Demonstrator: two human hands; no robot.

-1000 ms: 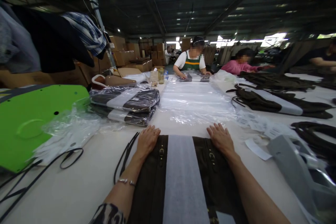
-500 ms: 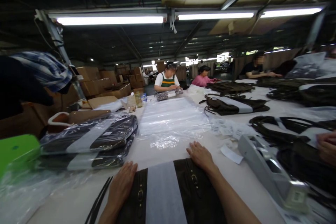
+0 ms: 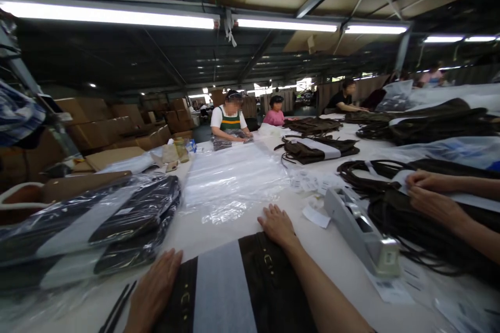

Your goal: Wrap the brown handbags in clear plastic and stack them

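A dark bag with small brass buckles lies flat in front of me, a white paper band running across its middle. Along the bag's left edge rests my left hand, fingers stretched out and close together. My right hand lies flat at the far right corner, its fingers reaching past the edge onto the white table. Neither hand grips anything. Thin dark straps stick out left of my left hand. The bag's near end is cut off by the frame.
Clear plastic bags lie beyond the bag. Wrapped bags are stacked at left. On the right stand a grey tape dispenser, labels and dark bags, where a co-worker's hands work. Other people sit farther back.
The view has swung to the right, so the surroundings shift left and more of the co-worker's hands shows. Both of my hands stay flat at the bag's edges.
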